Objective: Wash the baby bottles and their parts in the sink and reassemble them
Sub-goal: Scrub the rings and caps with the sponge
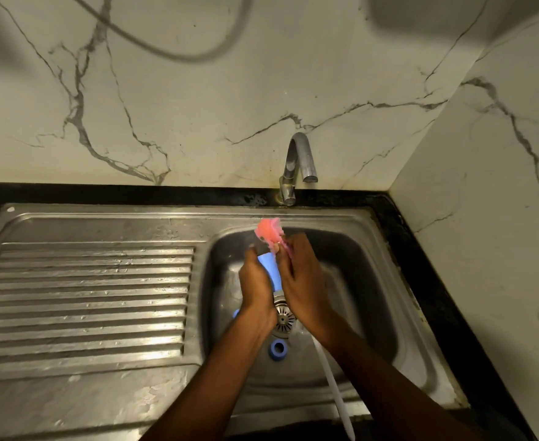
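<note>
Two hands meet over the steel sink basin [373,249].
The left hand [255,288] grips a light-blue bottle [269,267], the right hand [303,281] clasps a pink sponge [268,231] at its top — a blue ring [277,347] lies beside the drain [285,319].

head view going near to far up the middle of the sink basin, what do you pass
blue ring on the basin floor → drain strainer → light blue bottle piece gripped by the left hand → pink sponge brush held by the right hand → tap → marble wall
</note>
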